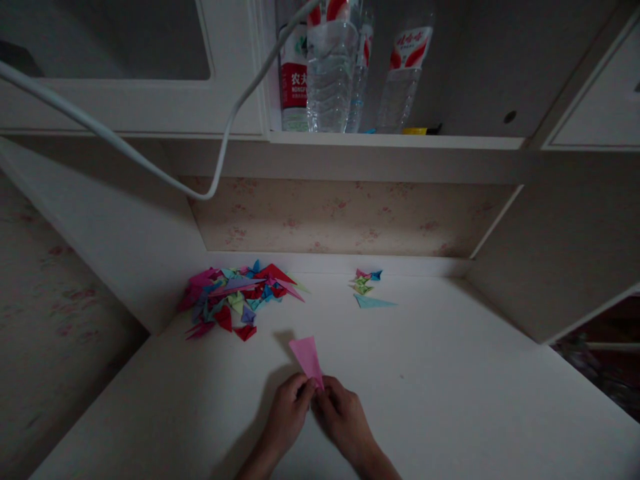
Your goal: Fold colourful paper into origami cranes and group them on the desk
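A pink piece of folded paper [307, 355] points away from me, wide at its far end and narrow where my fingers meet it. My left hand [291, 405] pinches its near tip from the left. From the right, my right hand [341, 411] pinches the same narrow end, fingers curled in. The fingertips hide the fold there. Beyond my left hand lies a heap of folded coloured papers [235, 293] in pink, red, blue, green and purple. A few more folded pieces [363, 287] sit at the back, with a light-blue pointed one [373, 302] nearest me.
The white desktop [450, 373] is walled in by side panels and a floral back wall [340, 217]. Overhead, a shelf [400, 140] holds several plastic bottles [333, 73] and a yellow item [415, 131]. A white cable [150, 175] hangs across the upper left.
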Demonstrator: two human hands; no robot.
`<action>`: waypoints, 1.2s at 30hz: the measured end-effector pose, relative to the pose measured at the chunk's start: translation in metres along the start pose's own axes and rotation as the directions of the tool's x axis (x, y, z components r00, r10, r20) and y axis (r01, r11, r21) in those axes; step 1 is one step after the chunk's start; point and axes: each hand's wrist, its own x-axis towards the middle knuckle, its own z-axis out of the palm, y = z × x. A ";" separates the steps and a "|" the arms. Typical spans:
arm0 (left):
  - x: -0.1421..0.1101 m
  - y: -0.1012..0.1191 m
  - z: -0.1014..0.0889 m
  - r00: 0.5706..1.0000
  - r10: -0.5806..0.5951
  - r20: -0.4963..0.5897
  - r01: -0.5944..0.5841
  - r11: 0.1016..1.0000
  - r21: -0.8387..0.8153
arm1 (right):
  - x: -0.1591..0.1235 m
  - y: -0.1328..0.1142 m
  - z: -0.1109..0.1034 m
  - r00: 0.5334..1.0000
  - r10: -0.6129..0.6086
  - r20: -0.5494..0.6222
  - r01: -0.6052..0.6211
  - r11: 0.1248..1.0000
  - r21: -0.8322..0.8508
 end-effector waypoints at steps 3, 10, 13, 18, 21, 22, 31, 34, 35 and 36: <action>0.000 0.000 0.000 1.000 0.018 -0.006 -0.018 1.000 0.001 | 0.000 0.000 0.000 1.000 0.009 0.000 -0.009 1.000 0.002; 0.000 -0.002 0.001 0.999 0.034 -0.004 -0.034 0.999 0.003 | 0.000 0.003 0.002 1.000 0.002 -0.012 -0.002 1.000 0.002; 0.000 -0.003 0.001 0.999 0.046 -0.014 -0.045 0.999 0.015 | 0.000 0.003 0.002 1.000 0.000 -0.007 0.000 1.000 0.007; 0.001 -0.004 0.001 0.999 0.042 -0.006 -0.042 0.999 0.020 | -0.001 0.001 0.001 1.000 0.004 -0.006 -0.004 1.000 0.001; 0.001 -0.004 0.001 0.999 0.048 -0.002 -0.048 0.999 0.015 | -0.001 0.001 0.001 1.000 0.002 -0.006 -0.002 1.000 0.004; 0.001 -0.004 0.001 0.999 0.049 -0.003 -0.049 0.999 0.016 | -0.001 0.001 0.001 1.000 -0.002 -0.006 0.002 1.000 0.009; -0.001 0.001 0.002 0.996 0.089 -0.001 -0.089 0.994 0.069 | 0.002 0.005 -0.002 0.996 -0.022 -0.086 0.029 0.996 0.081; -0.001 0.002 0.003 0.992 0.126 0.002 -0.125 0.989 0.075 | 0.002 0.008 0.000 0.994 -0.005 -0.108 0.018 0.994 0.112; -0.002 0.001 0.004 0.991 0.133 0.004 -0.133 0.988 0.079 | 0.002 0.010 0.001 0.994 0.001 -0.112 0.013 0.993 0.120; -0.002 0.000 0.004 0.991 0.133 0.006 -0.133 0.987 0.084 | 0.003 0.011 0.001 0.994 0.005 -0.110 0.010 0.991 0.131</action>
